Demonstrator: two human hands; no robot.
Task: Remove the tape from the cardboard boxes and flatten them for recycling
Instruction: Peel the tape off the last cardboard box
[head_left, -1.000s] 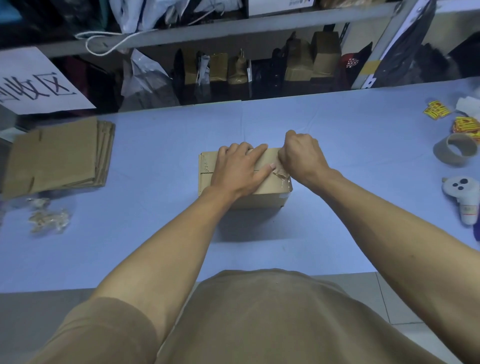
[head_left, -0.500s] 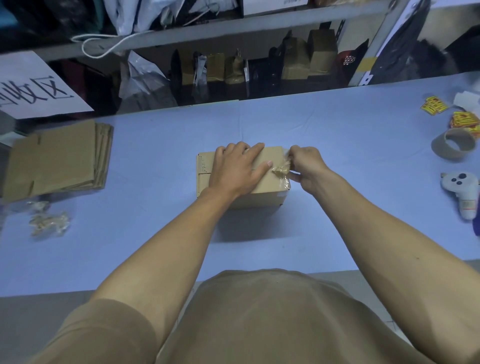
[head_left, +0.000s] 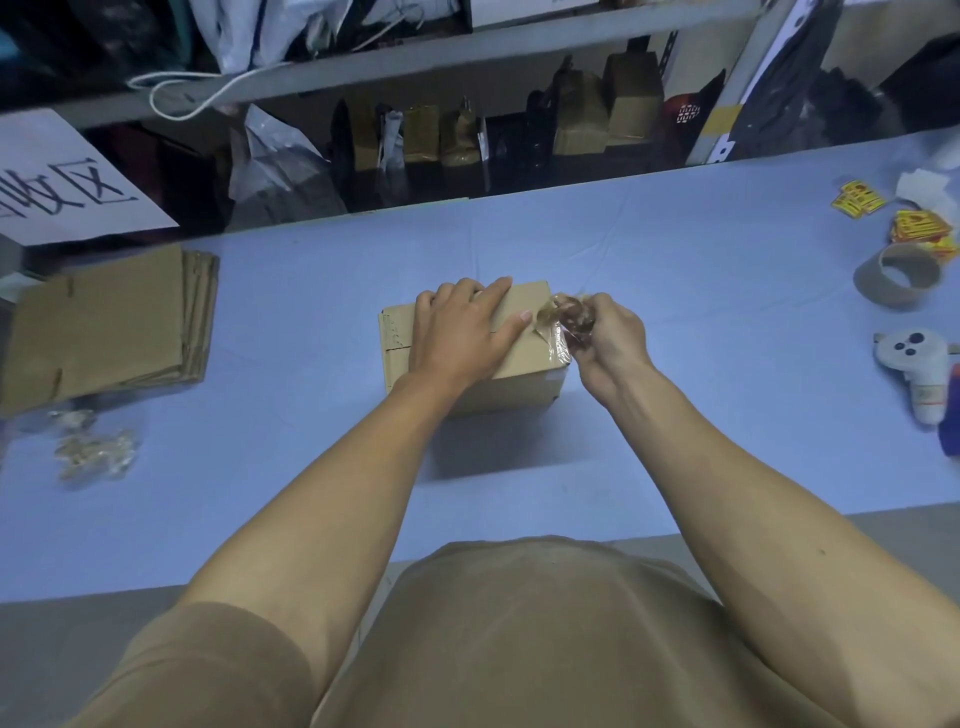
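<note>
Box (head_left: 524, 358) closed | left hand (head_left: 462, 332) flat on top | right hand (head_left: 608, 332) pinching tape (head_left: 563, 325)

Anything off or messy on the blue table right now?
Nothing damaged. Only litter: crumpled clear tape scraps lie loose near the flattened brown cardboard stack. The right hand pinches wadded tape off the brown cardboard box.

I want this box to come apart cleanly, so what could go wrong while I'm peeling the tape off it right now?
The tape bunched in your right hand is still stuck at the box's right edge; a hard pull might snap it there or tear the cardboard. Only your left hand pins the box, so it could slide or tip towards the pull. The sticky wad may also cling to your fingers.
</note>
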